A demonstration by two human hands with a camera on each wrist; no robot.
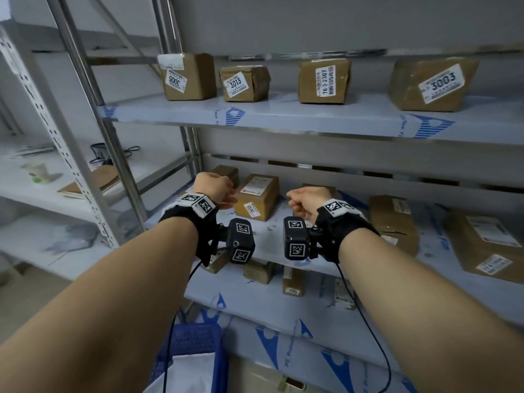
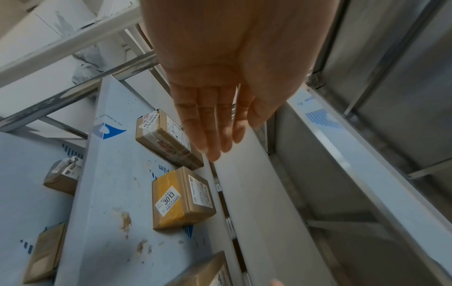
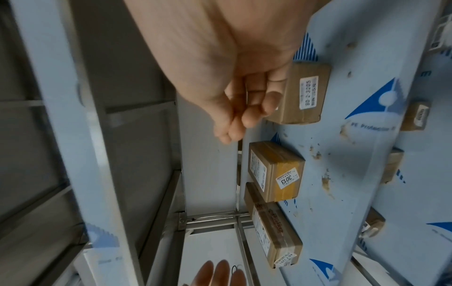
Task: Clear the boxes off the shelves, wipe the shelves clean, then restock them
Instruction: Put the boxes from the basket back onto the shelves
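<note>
My left hand (image 1: 214, 186) and right hand (image 1: 307, 199) hover over the middle shelf (image 1: 272, 239), holding nothing: left fingers (image 2: 208, 123) straight, right fingers (image 3: 247, 114) loosely curled. Between them, farther, the 3013 box (image 1: 256, 196) sits ready, I think, for lifting.

left hand (image 1: 213, 186) fingers straight, empty | right hand (image 1: 307, 197) fingers loosely curled, empty
</note>
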